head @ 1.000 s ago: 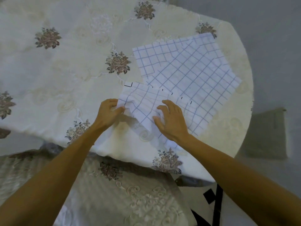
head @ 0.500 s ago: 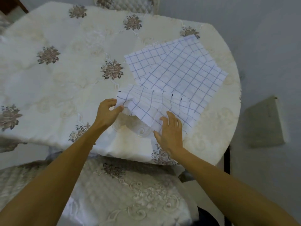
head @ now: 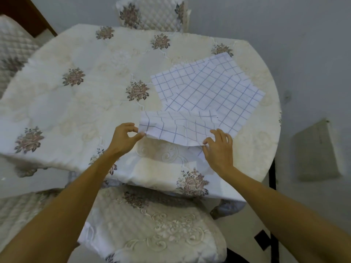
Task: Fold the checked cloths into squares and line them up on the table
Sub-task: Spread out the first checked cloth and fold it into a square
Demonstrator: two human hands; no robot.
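A white cloth with blue checks (head: 178, 128) is partly folded and lifted off the table's near side. My left hand (head: 123, 137) pinches its left corner between thumb and fingers. My right hand (head: 218, 147) pinches its near right corner, with the other fingers spread above. Behind it, two more checked cloths (head: 212, 88) lie flat and overlapping on the round table (head: 85, 103), toward its right side.
The table wears a cream embroidered cover with rose motifs. A padded chair (head: 155, 224) stands right in front of me, another chair (head: 152, 14) at the far side, a third at the left edge. A grey wall runs along the right.
My right hand slid from lying flat on the cloth to pinching its near right corner. The cloth's near edge has lifted off the table. My left hand kept its hold.
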